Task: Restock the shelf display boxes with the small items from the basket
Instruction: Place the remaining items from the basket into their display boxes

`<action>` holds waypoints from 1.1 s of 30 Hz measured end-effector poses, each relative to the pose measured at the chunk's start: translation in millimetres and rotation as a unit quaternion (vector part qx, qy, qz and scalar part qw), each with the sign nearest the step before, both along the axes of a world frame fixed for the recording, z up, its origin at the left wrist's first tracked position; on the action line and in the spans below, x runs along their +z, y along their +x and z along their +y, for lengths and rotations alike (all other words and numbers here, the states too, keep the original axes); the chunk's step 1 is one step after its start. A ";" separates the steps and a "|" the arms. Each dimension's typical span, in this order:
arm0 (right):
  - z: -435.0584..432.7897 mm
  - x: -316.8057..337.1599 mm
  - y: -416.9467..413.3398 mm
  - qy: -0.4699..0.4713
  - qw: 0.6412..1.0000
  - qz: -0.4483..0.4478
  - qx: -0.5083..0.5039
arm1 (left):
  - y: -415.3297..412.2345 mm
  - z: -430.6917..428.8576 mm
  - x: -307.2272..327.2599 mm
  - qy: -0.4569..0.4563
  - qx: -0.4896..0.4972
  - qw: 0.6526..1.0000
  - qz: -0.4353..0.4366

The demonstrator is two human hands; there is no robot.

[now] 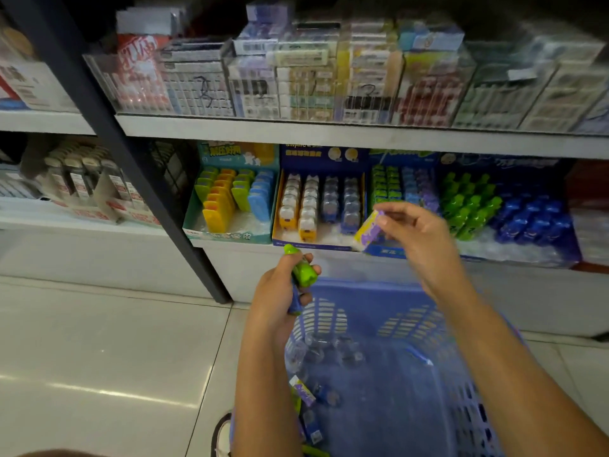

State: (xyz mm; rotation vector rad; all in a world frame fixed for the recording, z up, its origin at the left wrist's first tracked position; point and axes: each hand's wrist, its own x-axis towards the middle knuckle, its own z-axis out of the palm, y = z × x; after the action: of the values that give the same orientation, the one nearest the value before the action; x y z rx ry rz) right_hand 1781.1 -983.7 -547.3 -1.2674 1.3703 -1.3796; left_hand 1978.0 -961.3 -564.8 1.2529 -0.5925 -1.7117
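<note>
My right hand pinches a small yellow-and-purple packet in front of the blue display box of green, blue and purple packets. My left hand grips a bunch of small items, green on top and blue below, above the rim of the blue plastic basket. Several small items lie on the basket floor, among them another purple packet and clear-wrapped pieces.
On the lower shelf stand a teal box of coloured erasers, a box of bus-shaped items and a box of green and blue pieces. Clear bins of boxed goods fill the upper shelf. A dark shelf post slants on the left. Pale floor tiles lie below.
</note>
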 end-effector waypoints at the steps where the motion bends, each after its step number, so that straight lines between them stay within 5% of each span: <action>1: -3.2 5.1 -10.9 -0.018 0.999 0.029 -0.015 | -2.2 -0.8 -1.5 0.003 -0.004 1.000 0.003; 11: 2.2 30.1 -102.7 -0.083 0.969 0.204 -0.111 | -41.5 -2.2 -6.3 -0.007 -0.088 0.996 -0.001; 20: -29.0 10.8 -107.7 -0.016 0.935 0.349 -0.054 | -77.7 5.6 -6.4 -0.008 -0.150 0.988 -0.022; 33: -33.2 10.3 -109.9 0.021 0.920 0.391 0.000 | -80.6 3.5 -9.0 -0.047 -0.159 0.986 -0.006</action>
State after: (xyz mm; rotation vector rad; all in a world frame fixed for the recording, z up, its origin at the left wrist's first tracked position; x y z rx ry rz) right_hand 1671.2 -1016.9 -537.0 -1.8947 1.8966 -0.8377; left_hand 1897.3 -957.7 -573.8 1.1467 -0.9106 -1.9122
